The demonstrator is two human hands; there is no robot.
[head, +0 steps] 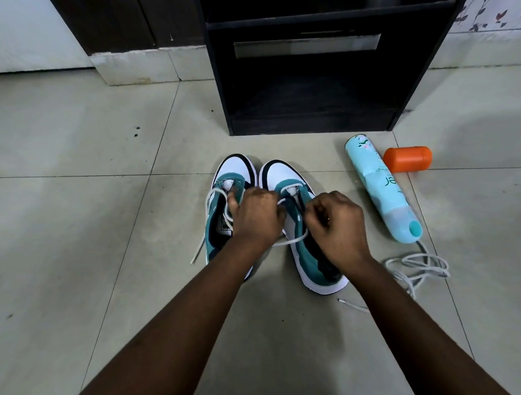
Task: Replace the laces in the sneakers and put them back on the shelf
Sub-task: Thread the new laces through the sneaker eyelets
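A person crouches over a pair of teal sneakers (272, 220) set toe-first toward the black shelf (309, 105); the left hand (255, 215) and right hand (335, 224) each pinch the white lace (294, 240), apparently threading eyelets, while a loose lace (417, 268) lies aside.

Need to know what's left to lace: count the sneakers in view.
2. The left sneaker and right sneaker stand side by side on the floor before the black shelf, both hands over them. None shows on the shelf.
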